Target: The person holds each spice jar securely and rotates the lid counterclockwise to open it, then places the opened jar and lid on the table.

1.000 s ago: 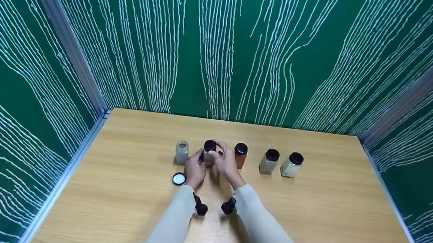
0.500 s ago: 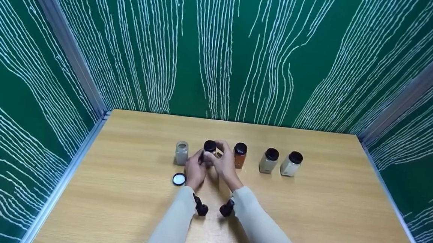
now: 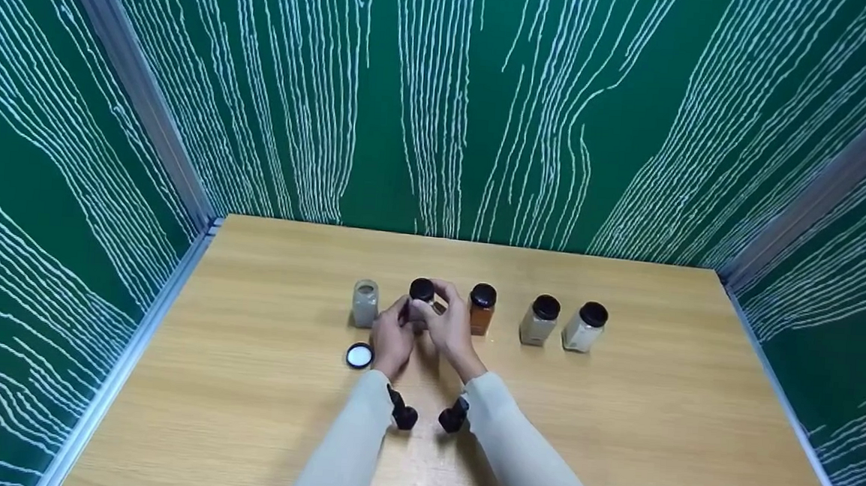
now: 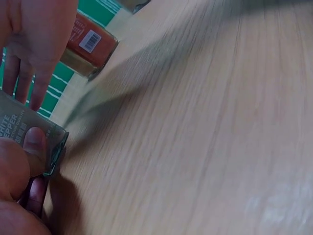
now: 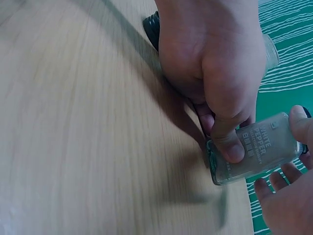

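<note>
A clear white pepper jar point(image 3: 418, 310) with a black lid point(image 3: 422, 289) stands second from the left in a row on the wooden table point(image 3: 617, 427). My left hand point(image 3: 400, 322) grips its body; the thumb point(image 5: 230, 147) presses on the label side point(image 5: 259, 147). My right hand point(image 3: 436, 308) curls round the top of the jar at the lid, with its thumb point(image 5: 301, 122) on the upper end. In the left wrist view the jar point(image 4: 19, 129) sits under my left thumb point(image 4: 34, 147).
An uncapped grey jar point(image 3: 364, 303) stands to the left, and a loose black lid point(image 3: 358, 355) lies white side up in front of it. To the right stand an orange jar point(image 3: 482, 310) and two pale jars point(image 3: 539, 321) point(image 3: 584, 327). Green patterned walls point(image 3: 442, 101) enclose the table.
Both hands stay on the white pepper jar. The right fingers have shifted slightly round the lid; nothing else has moved.
</note>
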Tool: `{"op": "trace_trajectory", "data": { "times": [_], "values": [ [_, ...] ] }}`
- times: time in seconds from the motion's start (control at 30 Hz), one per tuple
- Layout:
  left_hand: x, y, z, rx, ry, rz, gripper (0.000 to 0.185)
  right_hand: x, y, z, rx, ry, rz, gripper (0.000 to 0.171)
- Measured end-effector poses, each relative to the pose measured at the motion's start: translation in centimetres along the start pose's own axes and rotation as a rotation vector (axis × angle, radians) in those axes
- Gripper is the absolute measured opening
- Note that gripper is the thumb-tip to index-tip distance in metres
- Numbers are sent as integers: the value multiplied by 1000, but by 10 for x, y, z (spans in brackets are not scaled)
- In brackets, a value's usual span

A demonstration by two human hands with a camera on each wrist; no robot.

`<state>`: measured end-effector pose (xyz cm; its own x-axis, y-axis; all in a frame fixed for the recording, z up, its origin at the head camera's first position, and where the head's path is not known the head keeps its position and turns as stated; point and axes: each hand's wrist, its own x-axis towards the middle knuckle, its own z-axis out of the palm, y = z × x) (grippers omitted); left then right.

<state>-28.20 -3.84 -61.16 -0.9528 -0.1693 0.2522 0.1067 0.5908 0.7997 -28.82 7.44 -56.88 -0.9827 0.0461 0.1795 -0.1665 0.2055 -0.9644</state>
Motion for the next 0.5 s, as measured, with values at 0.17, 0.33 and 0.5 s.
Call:
{"op": "trace_trajectory", "data": {
  "times": [0.17,0.33,0.5],
  "values": [
    [0,0,0,-13,2,3,45,-1,-2,-1,15,-37,-39,39],
    [0,1,0,-31,1,-15,46,-1,-3,-3,-1,-93,-38,47],
    [-1,2,0,-45,2,-22,46,-1,-2,-3,16,-43,-1,55]
  ]
}}
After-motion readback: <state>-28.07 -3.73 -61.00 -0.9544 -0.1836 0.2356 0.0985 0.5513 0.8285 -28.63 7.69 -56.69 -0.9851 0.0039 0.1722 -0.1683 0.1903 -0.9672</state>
